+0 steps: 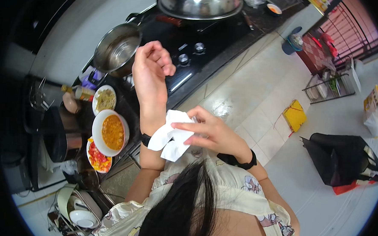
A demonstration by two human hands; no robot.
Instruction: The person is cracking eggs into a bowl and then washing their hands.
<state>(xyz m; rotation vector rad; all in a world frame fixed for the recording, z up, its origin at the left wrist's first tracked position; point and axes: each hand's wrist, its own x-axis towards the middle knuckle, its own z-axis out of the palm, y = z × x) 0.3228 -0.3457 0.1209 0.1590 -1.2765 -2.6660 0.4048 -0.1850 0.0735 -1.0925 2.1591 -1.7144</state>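
Observation:
My left hand (154, 65) is raised beside the hob, palm up, its fingers loosely curled and holding nothing. A white paper tissue (176, 143) lies against my left wrist, partly over the black wristband there. My right hand (204, 130) holds this tissue between thumb and fingers. Just beyond my left hand stands a steel pot (119, 47), with a little light reflected inside. On the counter to the left are a plate of shredded food (105, 100), a white bowl of orange-brown liquid (111, 133) and a plate of chopped red and yellow pieces (99, 155).
A large steel domed lid or basin (199, 4) covers the hob's far part. Hob knobs (184, 59) face me. A bottle (81, 93) lies on the left counter, above a dish rack (81, 208). A yellow packet (295, 115) and black bag (337, 158) are at the right.

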